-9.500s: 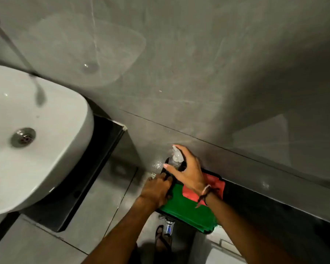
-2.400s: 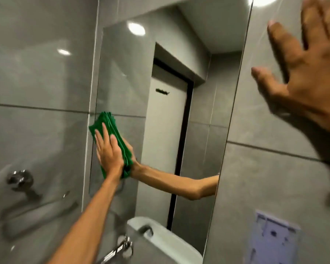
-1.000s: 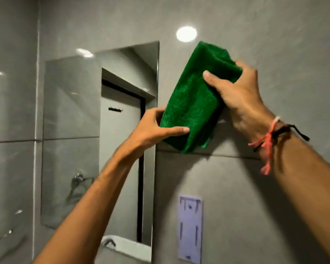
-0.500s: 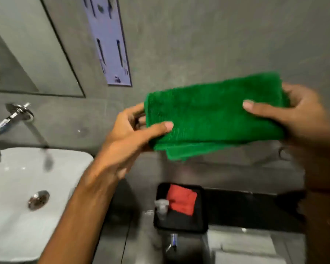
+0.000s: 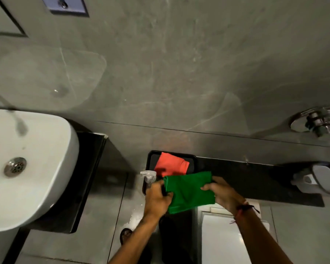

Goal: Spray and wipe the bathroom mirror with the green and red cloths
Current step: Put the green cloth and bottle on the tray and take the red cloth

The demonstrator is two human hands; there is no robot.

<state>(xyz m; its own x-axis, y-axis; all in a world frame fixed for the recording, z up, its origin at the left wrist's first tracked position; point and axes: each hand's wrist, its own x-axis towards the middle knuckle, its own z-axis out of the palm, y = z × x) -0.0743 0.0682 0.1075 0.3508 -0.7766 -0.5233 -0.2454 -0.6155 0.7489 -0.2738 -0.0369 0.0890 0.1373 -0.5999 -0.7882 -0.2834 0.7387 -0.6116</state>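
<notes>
folded green cloth (image 5: 189, 190) gripped at opposite edges by left hand (image 5: 157, 199) and right hand (image 5: 222, 193), above black tray (image 5: 192, 159) holding red cloth (image 5: 171, 164) and spray bottle (image 5: 149, 176).

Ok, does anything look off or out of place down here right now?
Nothing much. The green cloth is folded, held by the left hand and right hand over the black tray, where the red cloth and spray bottle sit.

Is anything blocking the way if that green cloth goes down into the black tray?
Nothing blocks it outright. The green cloth, held by both hands, hovers over the tray. The red cloth lies at its back and the spray bottle stands at its left edge.
</notes>
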